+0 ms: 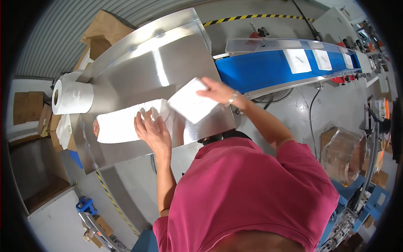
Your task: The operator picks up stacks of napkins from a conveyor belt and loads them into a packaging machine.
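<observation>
On the shiny metal table (126, 80) lies a long row of white flat packets (119, 125), standing packed side by side. My left hand (154, 133) rests on the right part of this row, fingers apart. In my right hand (216, 90) is a single white square packet (193, 101), gripped at its right edge and held tilted above the table, just right of the row. A reddish-brown round thing (96, 127), whose kind I cannot make out, sits against the row's left end.
To the right runs a blue conveyor belt (252, 71) carrying several white packets (297, 61), with a clear guard (268, 44) along its far side. A large white roll (73, 95) stands at the table's left edge. A plastic-wrapped cardboard box (342, 155) is on the floor at right.
</observation>
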Demonstrator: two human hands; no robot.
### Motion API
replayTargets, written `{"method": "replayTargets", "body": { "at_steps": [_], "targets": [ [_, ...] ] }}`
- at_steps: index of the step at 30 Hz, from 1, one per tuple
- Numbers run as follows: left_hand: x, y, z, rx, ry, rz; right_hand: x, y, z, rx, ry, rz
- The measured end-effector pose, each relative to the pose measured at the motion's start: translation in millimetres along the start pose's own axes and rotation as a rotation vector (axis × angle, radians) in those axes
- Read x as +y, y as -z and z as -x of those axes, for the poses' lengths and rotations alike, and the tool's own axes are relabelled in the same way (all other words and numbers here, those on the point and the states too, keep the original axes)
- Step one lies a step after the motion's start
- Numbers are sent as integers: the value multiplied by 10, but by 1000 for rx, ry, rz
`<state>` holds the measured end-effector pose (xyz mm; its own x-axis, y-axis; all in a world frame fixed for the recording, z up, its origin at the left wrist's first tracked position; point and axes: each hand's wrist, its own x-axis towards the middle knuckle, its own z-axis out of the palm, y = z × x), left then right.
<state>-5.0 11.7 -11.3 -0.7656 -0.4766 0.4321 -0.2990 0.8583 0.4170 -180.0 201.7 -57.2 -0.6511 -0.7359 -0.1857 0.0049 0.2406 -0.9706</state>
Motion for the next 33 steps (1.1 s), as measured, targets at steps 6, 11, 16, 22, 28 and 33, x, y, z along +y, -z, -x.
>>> {"method": "replayTargets", "body": {
  "at_steps": [6,11,16,22,28,33],
  "targets": [
    [-65,-36,-1,56,-62,28,783,1170,192,740,-240,442],
    [-21,-32,-13,32,-43,30,462,1192,295,1074,67,1113],
    [-58,2,-2,9,-21,-8,28,221,-100,213,236,312],
    [-13,68,-31,-44,-24,35,-330,-531,-492,-247,261,212],
    [-15,69,-29,-36,-17,38,-235,-529,-587,-390,321,406],
    [-105,34,-58,21,76,49,121,-205,-202,-128,22,17]
  ]
}}
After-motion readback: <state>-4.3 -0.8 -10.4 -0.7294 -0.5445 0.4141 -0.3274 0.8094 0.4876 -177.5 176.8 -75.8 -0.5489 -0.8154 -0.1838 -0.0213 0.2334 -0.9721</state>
